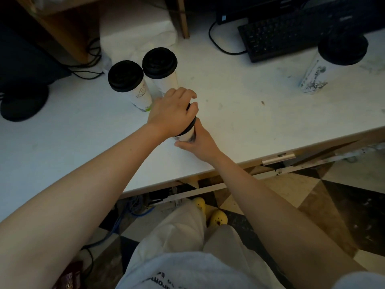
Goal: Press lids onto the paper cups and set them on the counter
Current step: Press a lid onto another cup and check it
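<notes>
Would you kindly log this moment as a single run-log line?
left hand: presses black lid | right hand: grips paper cup | counter: three lidded cups standing

Forearms [83,184] bare all the way back from the fingers [183,93]. There's a pale short sleeve [362,280], a light T-shirt [187,265] with black lettering [160,278], loose pale trousers [183,226], and yellow clogs [217,219] with holes.

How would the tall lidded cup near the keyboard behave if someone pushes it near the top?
The lidded cup is tall with a base narrower than its lid, so it would probably tip rather than slide. Its paper wall likely dents under a hard squeeze. Its fill is hidden.
</notes>
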